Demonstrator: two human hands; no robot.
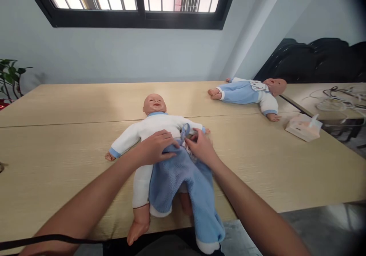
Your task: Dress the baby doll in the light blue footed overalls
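A baby doll (pixel 154 104) in a white top lies on its back on the wooden table (pixel 71 111), head away from me. Blue fleece trousers (pixel 183 179) lie over its legs, one trouser leg hanging past the table's front edge. My left hand (pixel 156 147) rests on the trousers' waistband at the doll's belly, fingers curled over the cloth. My right hand (pixel 201 147) is at the waistband's right side, fingers pinched on a thin blue drawstring (pixel 185 129) that loops up from the waist.
A second doll (pixel 251 92) in blue and white lies at the table's far right. A tissue box (pixel 303 127) sits near the right edge. Cables (pixel 337 97) lie on the adjoining table. A plant (pixel 10 78) stands at the far left.
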